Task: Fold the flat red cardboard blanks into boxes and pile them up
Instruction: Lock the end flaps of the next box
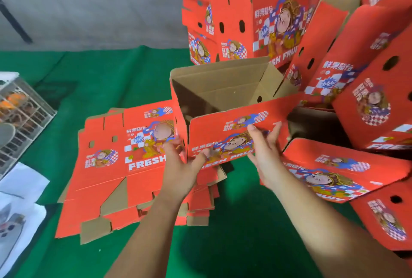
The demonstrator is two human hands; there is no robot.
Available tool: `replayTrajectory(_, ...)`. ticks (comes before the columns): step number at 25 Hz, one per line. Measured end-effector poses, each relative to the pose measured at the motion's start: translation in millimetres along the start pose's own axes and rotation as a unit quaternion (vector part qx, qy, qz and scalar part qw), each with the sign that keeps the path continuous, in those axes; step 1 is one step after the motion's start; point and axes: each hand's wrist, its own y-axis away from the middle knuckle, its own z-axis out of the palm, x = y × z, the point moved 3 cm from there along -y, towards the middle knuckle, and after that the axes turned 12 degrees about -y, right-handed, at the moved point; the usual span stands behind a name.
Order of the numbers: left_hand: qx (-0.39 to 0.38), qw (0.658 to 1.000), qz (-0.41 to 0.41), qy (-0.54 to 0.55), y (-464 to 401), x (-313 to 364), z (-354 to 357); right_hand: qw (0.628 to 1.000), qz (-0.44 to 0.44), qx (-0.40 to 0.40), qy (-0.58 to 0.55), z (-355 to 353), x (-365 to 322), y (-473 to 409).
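Box [225, 99] half-formed, opened into a tube, held up over the green mat [240, 222], open top showing brown inside. Left hand [178, 166] grips its near-left corner low down, thumb on the front panel. Right hand [265, 148] lies flat on the front panel, fingers straight. Step: squaring the walls; bottom flaps probably next. Stack of flat blanks [124, 166] lies just left. Piled finished boxes [367, 104] crowd right and behind; free room is left and near.
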Motion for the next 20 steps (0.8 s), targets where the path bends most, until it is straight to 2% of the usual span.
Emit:
replayTrajectory(2, 0.045, 0.999, 0.022, 0.005, 18, 1, -7, 0.999, -0.031, -0.019, 0.027, 16, 7, 19)
replayTrajectory(4, 0.074, 0.997, 0.021, 0.032, 36, -4, -14, 0.997, -0.075, -0.008, -0.030, 32, 14, 35)
replayTrajectory(6, 0.092, 0.996, 0.001, -0.017, 39, -12, -16, 0.996, -0.081, -0.004, -0.048, 44, 17, 45)
replayTrajectory(7, 0.084, 0.995, -0.014, -0.052, 38, -14, -9, 0.997, -0.063, -0.038, -0.038, 55, 20, 52)
replayTrajectory(9, 0.003, 0.998, -0.042, -0.052, 36, -6, 12, 0.986, -0.045, -0.163, -0.008, 76, 33, 84)
replayTrajectory(10, -0.031, 0.998, -0.055, -0.029, 41, -1, 18, 0.980, -0.057, -0.192, -0.005, 82, 38, 100)
replayTrajectory(11, -0.032, 0.998, -0.052, -0.013, 43, -1, 16, 0.980, -0.075, -0.186, -0.014, 83, 42, 111)
replayTrajectory(13, 0.046, 0.998, -0.005, -0.038, 50, 3, -11, 0.977, -0.108, -0.177, -0.050, 77, 46, 120)
replayTrajectory(16, 0.163, 0.983, 0.069, -0.049, 76, 6, -43, 0.956, -0.144, -0.241, -0.082, 73, 43, 133)
replayTrajectory(20, 0.244, 0.962, 0.091, -0.077, 97, -2, -34, 0.959, -0.169, -0.223, 0.041, 59, 33, 133)
